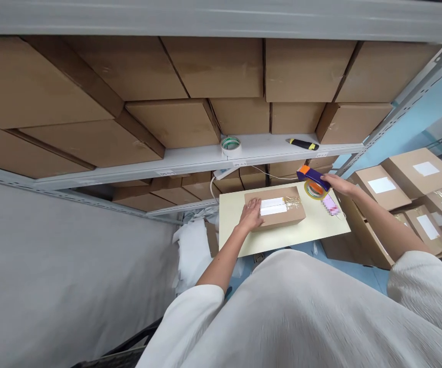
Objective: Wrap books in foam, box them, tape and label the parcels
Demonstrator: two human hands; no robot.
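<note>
A brown cardboard box [278, 221] lies on a pale yellow board [232, 240]. White labels [273, 206] are stuck on its top, and shiny clear tape [293, 203] crosses its right end. Flat on the box's left part rests my left hand [251, 213], its fingers stretched out and nothing in it. My right hand [338, 184] is wrapped round the handle of a purple and orange tape dispenser [310, 175], which is loaded with a yellowish tape roll. The dispenser is to the right of the box, above the board's right part, beside a pinkish, pixelated item [330, 205].
Cardboard boxes [175, 122] fill the grey metal shelf [198, 157] ahead. On its edge sit a white tape roll [231, 145] and a black-yellow utility knife [303, 144]. Labelled boxes [422, 171] are piled at right. White packing sheets [194, 245] hang left of the board.
</note>
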